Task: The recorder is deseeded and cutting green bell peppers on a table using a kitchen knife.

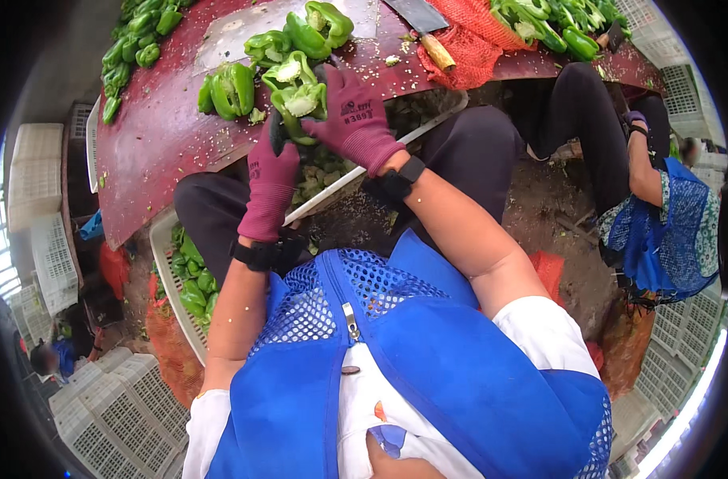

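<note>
My left hand (271, 172) and my right hand (353, 116), both in purple gloves with dark fingertips, close on an opened green bell pepper (299, 104) at the table's near edge. Its pale core and seeds face up. The right fingers grip its right side, while the left fingers are at its lower left end, partly hidden. Just beyond lie other cut peppers: an opened pepper (231, 90) to the left, a piece (268, 48) behind, and a hollow half (327, 24) farther back. Pale seeds are scattered over the red tabletop (164, 120).
A cleaver (428, 36) rests beside a red mesh sack (472, 48). Whole peppers (136, 40) are heaped at far left, more peppers (540, 24) at far right. Below the edge stand a bin (332, 191) of scraps and a white crate (168, 263) of peppers. A co-worker (659, 207) sits at right.
</note>
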Available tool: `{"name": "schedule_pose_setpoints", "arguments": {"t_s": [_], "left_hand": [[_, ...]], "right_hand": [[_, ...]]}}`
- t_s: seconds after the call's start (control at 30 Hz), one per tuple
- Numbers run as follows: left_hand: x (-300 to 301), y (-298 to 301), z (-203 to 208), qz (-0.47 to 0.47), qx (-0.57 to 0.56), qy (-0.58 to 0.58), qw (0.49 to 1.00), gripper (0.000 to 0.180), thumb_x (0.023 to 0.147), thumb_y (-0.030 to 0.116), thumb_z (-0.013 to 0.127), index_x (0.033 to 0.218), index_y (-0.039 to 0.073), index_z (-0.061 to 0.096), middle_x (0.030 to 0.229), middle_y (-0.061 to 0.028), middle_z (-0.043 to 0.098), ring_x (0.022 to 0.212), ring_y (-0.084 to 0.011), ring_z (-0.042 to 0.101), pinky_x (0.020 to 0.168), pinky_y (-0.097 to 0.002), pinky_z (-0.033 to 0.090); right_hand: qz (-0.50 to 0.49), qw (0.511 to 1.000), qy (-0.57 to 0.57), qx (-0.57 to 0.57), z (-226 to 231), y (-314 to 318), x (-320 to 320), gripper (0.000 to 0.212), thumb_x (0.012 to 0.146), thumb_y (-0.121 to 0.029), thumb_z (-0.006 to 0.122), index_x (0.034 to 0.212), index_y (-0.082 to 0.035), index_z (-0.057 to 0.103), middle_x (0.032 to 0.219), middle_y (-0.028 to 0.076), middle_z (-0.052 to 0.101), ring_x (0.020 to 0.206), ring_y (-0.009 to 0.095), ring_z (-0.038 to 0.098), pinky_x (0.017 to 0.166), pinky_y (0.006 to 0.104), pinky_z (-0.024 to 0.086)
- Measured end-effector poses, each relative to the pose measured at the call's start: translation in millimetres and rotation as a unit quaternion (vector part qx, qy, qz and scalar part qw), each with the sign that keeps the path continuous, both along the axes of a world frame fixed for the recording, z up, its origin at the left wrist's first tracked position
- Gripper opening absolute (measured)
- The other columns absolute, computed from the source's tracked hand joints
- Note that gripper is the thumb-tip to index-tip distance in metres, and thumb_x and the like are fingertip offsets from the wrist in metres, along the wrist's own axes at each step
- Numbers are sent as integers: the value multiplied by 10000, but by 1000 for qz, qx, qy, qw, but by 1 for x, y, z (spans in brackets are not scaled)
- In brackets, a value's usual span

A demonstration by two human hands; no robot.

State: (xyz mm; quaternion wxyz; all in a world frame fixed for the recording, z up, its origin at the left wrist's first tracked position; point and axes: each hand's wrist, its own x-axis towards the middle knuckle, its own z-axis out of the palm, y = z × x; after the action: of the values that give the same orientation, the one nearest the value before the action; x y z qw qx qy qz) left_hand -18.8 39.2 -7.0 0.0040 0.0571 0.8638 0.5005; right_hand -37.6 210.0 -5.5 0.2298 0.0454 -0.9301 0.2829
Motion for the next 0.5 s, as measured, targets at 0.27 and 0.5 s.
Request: {"name": "schedule_pose_setpoints", "arguments": {"t_s": [0.27,0.5], "left_hand": [[8,8,14,-58,303,-62,949,524,884,212,661,1344,54,465,1286,-97,544,1055,-217,601,874,-338,507],[7,-1,2,-31,238,-26,970,469,939,146,539,1385,39,441,1335,-68,510,1112,-142,544,936,-272,443]], "right_hand": [[175,825,-133,-521,-6,-5,-11,744,712,-418,771,1254,2,482,1094,190,643,998,310,641,878,395,494],[117,992,-24,-32,-3,-1,-8,750,690,-494,762,1213,-25,500,1053,209,620,984,359,614,876,412,480]]}}
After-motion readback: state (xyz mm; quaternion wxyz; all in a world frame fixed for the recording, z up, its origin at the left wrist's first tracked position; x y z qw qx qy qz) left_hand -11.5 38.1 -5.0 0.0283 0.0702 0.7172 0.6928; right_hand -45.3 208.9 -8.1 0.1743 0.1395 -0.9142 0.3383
